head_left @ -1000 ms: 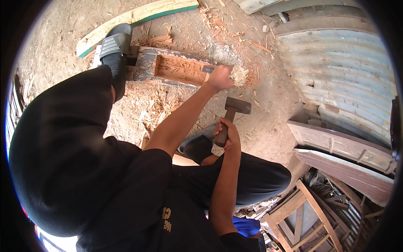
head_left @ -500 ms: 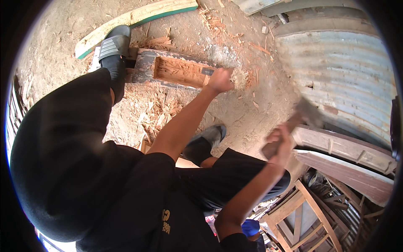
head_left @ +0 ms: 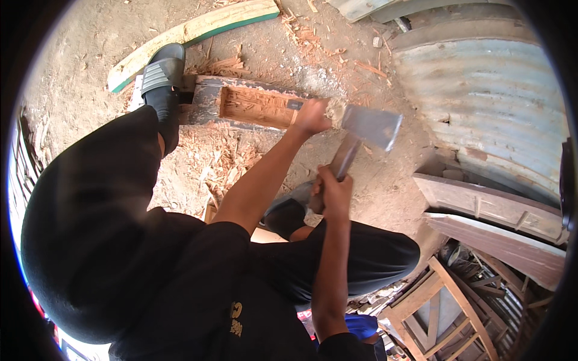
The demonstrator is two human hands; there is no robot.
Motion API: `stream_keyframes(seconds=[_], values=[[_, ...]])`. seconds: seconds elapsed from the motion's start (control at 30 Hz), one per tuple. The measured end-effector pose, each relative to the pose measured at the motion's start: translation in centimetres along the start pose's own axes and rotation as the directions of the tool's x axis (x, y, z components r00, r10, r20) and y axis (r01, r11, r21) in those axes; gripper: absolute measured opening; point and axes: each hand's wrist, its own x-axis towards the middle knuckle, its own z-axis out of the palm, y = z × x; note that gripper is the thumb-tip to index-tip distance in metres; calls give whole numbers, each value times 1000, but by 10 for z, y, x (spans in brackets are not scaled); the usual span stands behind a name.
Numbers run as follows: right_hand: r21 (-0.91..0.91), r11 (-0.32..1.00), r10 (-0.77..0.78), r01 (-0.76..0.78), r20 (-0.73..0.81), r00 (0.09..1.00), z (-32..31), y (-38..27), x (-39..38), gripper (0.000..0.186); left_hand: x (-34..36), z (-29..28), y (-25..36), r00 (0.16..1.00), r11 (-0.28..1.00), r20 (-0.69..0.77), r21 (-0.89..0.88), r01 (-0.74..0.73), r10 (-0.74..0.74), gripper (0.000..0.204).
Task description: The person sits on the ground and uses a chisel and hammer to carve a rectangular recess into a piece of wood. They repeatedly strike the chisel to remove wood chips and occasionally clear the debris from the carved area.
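Observation:
A weathered timber block [head_left: 203, 105] with peeling dark paint lies on the ground, a long rectangular recess [head_left: 256, 106] cut into its upper face. My left hand [head_left: 313, 117] is closed around a chisel at the right end of the recess. The chisel's dark metal blade [head_left: 294, 104] shows left of the fist, and its frayed, pale handle end [head_left: 336, 112] sticks out to the right. In my right hand [head_left: 335, 188] is a hatchet [head_left: 368, 126], gripped by its wooden handle. The broad, blurred head is beside the chisel's handle end; whether they touch I cannot tell.
My sandalled foot [head_left: 164, 72] rests at the block's left end, near a curved plank [head_left: 198, 27] with a green edge. Wood chips [head_left: 211, 159] litter the dirt floor. To the right are corrugated metal sheeting [head_left: 481, 102], panelled boards [head_left: 481, 201] and a wooden frame [head_left: 448, 301].
The hatchet has swung left, from beside the metal sheeting to the chisel's handle end, with my right hand moving along. My left hand has stayed on the chisel in nearly the same place.

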Motion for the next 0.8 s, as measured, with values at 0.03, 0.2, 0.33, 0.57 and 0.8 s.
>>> stream_keyframes(seconds=[0.03,0.2,0.33,0.57,0.8], values=[[15,999,-30,30,4,1000,-4,-8,-5,15,-5,-2,-2,1000,1000,-3,20,2,-2,32],[167,968,-163,189,-156,974,-52,-83,-49,13,7,-1,-1,999,998,43,68,-1,-2,32],[71,770,-581,635,-334,742,-88,-170,-89,18,5,-4,14,999,998,41,61,30,-32,31],[-98,835,-526,541,-429,734,-52,-59,4,13,12,-1,9,992,994,78,40,100,-103,29],[270,963,-11,18,-26,1000,-31,-45,-4,14,19,3,-10,995,994,-18,-30,101,-101,27]])
